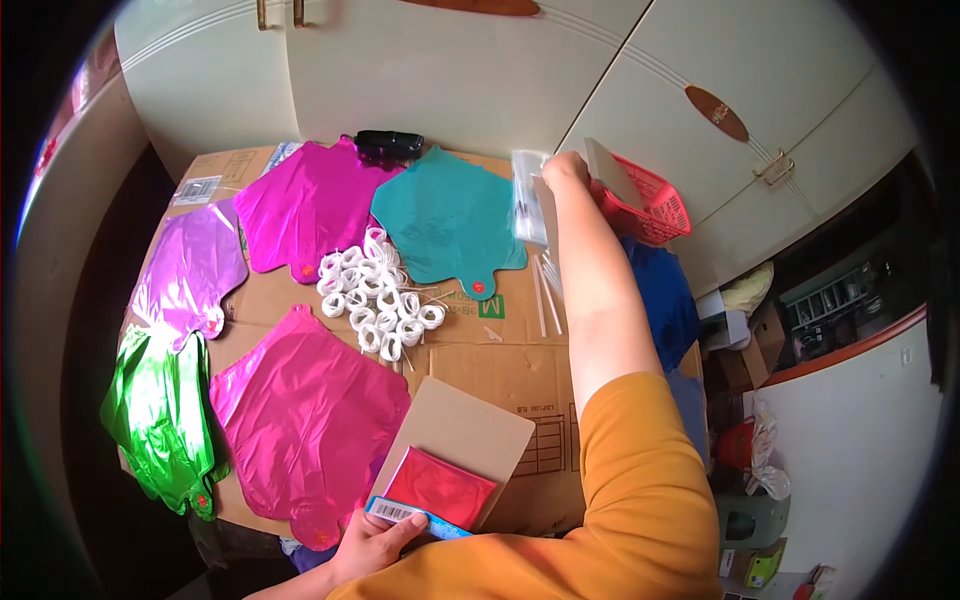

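My left hand (368,545) at the lower edge grips a flat pack (437,490) with a red foil balloon inside, a blue header strip and a brown card backing. My right hand (563,168) reaches far across the cardboard work surface (480,365) and holds a clear plastic packet of white sticks (527,195) next to a red mesh basket (650,205). Flat foil balloons lie spread out: teal (445,220), magenta (310,205), purple (190,270), pink (300,415), green (160,420). A pile of white plastic rings (375,295) sits in the middle.
Loose white sticks (545,290) lie right of the teal balloon. A dark blue balloon (665,300) hangs off the right edge. A black object (388,145) lies at the back. Cream cupboard doors (440,70) stand behind; boxes and clutter fill the floor at right.
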Motion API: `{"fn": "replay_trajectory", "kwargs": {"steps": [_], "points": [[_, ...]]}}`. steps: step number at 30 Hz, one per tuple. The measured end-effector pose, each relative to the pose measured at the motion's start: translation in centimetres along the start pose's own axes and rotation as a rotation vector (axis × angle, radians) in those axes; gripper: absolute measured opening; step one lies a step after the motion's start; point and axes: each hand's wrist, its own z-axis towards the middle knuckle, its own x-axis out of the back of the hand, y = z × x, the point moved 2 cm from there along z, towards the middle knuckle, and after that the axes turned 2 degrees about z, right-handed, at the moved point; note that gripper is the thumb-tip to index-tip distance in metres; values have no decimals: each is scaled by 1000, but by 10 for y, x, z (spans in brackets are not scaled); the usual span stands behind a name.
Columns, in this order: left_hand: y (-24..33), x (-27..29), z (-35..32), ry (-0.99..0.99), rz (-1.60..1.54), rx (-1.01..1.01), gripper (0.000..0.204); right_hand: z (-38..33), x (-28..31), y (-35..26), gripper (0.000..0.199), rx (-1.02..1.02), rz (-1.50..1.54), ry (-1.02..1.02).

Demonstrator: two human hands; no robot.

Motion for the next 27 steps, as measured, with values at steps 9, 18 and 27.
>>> {"fn": "replay_trajectory", "kwargs": {"steps": [9, 18, 27], "points": [[-3, -2, 1, -10, -59, -48, 22, 27, 16, -17, 13, 166, 441, 157], [-8, -5, -8, -126, -190, -99, 24, -80, 148, -68, 14, 690, 720, 63], [-55, -1, -67, -211, -161, -182, 20, -310, 117, 22, 15, 537, 297, -574]]}}
